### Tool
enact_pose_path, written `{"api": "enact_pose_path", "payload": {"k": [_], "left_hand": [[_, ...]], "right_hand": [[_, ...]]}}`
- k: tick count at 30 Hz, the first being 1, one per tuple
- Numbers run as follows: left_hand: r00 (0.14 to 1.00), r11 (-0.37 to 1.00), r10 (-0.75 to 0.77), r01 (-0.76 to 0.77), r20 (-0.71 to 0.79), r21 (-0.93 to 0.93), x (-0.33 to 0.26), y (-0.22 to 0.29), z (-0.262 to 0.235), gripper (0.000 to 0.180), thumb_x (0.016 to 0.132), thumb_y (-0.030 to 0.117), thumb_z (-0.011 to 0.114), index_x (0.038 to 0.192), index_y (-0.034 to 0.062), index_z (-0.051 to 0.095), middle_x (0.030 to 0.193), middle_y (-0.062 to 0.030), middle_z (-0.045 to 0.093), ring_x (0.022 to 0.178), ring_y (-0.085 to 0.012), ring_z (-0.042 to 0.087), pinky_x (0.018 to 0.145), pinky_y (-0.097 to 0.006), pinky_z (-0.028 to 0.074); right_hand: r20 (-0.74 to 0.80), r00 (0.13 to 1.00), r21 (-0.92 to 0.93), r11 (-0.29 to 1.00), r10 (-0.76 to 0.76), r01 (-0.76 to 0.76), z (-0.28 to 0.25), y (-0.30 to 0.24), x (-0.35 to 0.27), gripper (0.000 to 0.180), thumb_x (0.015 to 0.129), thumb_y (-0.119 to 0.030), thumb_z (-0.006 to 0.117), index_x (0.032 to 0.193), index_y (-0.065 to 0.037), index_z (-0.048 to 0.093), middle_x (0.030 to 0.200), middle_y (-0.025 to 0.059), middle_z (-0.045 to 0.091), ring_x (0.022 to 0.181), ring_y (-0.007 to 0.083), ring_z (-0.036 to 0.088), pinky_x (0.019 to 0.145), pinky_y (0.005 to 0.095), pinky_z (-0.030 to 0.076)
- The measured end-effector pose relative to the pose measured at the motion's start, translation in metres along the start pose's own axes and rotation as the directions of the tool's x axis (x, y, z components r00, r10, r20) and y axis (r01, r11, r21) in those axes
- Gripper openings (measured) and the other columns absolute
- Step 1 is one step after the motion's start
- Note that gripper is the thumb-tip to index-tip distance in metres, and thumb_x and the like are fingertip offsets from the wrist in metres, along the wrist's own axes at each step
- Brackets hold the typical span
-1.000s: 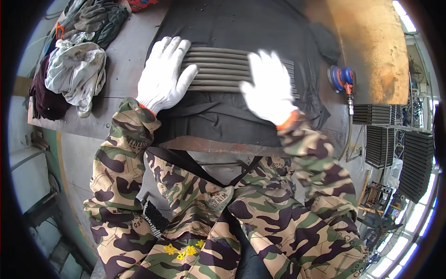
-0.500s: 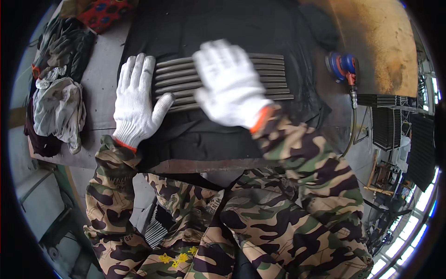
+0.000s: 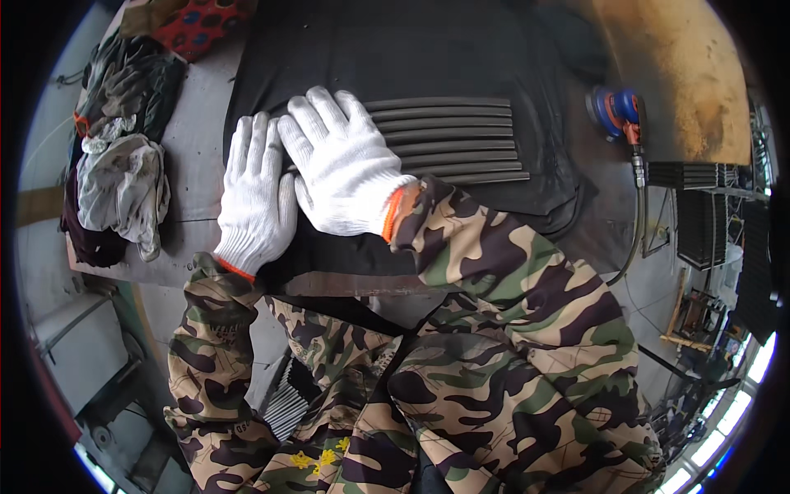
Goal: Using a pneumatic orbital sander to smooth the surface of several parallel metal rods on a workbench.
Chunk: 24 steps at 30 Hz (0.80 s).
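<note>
Several dark metal rods (image 3: 461, 135) lie side by side on a black cloth (image 3: 395, 49) that covers part of the table. Both my hands wear white knitted gloves with orange cuffs. My right hand (image 3: 341, 165) lies flat over the left part of the rods, fingers stretched out and pointing away, and hides that part. My left hand (image 3: 257, 185) stands against the rods' left ends, its fingers straight and its thumb alongside my right hand. Neither hand grips anything.
A blue and red air sander (image 3: 617, 113) with a hose (image 3: 638, 222) rests at the right, near a brown board (image 3: 683, 82). Rumpled rags (image 3: 123, 189) are heaped at the left. A red patterned cloth (image 3: 197, 31) lies at the far left. Racks of dark rods (image 3: 702, 226) stand beyond the table's right side.
My right hand has slid left along the rods, from their middle to their left end, and now lies beside my left hand. My left thumb has drawn in. The view has shifted slightly.
</note>
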<state>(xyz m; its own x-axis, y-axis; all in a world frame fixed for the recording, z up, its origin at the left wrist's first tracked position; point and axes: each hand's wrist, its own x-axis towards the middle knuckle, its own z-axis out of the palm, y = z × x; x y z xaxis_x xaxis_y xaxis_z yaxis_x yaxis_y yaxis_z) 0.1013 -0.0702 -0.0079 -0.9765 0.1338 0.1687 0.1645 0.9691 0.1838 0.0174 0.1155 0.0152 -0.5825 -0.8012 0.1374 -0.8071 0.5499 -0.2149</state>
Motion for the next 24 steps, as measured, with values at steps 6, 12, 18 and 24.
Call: {"api": "enact_pose_path", "payload": {"k": [6, 12, 18, 24], "left_hand": [[1.000, 0.999, 0.019, -0.020, -0.011, -0.030, 0.008, 0.011, -0.007, 0.073, 0.098, 0.019, 0.059, 0.163, -0.0094, 0.039, 0.170, -0.0336, 0.035, 0.161, -0.0532, 0.026, 0.133, -0.057, 0.023], [1.000, 1.000, -0.007, 0.006, -0.029, -0.016, -0.002, 0.016, -0.023, 0.074, 0.096, 0.018, 0.063, 0.161, -0.0100, 0.041, 0.166, -0.0351, 0.040, 0.158, -0.0549, 0.029, 0.132, -0.060, 0.023], [0.998, 0.997, 0.028, -0.031, -0.057, -0.065, 0.007, 0.010, -0.001, 0.071, 0.096, 0.016, 0.061, 0.159, -0.0108, 0.042, 0.164, -0.0344, 0.043, 0.157, -0.0542, 0.034, 0.130, -0.057, 0.030], [0.999, 0.998, -0.032, 0.030, -0.041, -0.046, 0.020, 0.003, -0.019, 0.075, 0.094, 0.016, 0.066, 0.161, -0.0086, 0.040, 0.152, -0.0329, 0.052, 0.145, -0.0538, 0.045, 0.125, -0.059, 0.035]], "right_hand": [[-0.021, 0.985, -0.211, 0.962, 0.170, -0.171, -0.030, 0.085, -0.071, 0.079, 0.102, -0.042, 0.056, 0.165, 0.002, 0.041, 0.172, 0.0244, 0.040, 0.161, 0.0432, 0.034, 0.132, 0.0565, 0.024], [-0.083, 0.968, -0.287, 0.925, 0.236, -0.250, -0.031, 0.107, -0.091, 0.079, 0.102, -0.044, 0.056, 0.163, 0.004, 0.042, 0.170, 0.0243, 0.041, 0.160, 0.0442, 0.034, 0.133, 0.0571, 0.022], [-0.040, 0.998, -0.042, 0.998, 0.043, -0.045, 0.010, 0.009, 0.003, 0.079, 0.099, -0.045, 0.058, 0.159, 0.004, 0.048, 0.167, 0.0239, 0.046, 0.159, 0.0426, 0.036, 0.132, 0.0575, 0.023], [-0.012, 1.000, -0.022, 0.999, 0.028, -0.028, -0.002, 0.026, -0.012, 0.079, 0.102, -0.047, 0.055, 0.162, 0.003, 0.045, 0.169, 0.0224, 0.044, 0.160, 0.0405, 0.036, 0.132, 0.0567, 0.022]]}}
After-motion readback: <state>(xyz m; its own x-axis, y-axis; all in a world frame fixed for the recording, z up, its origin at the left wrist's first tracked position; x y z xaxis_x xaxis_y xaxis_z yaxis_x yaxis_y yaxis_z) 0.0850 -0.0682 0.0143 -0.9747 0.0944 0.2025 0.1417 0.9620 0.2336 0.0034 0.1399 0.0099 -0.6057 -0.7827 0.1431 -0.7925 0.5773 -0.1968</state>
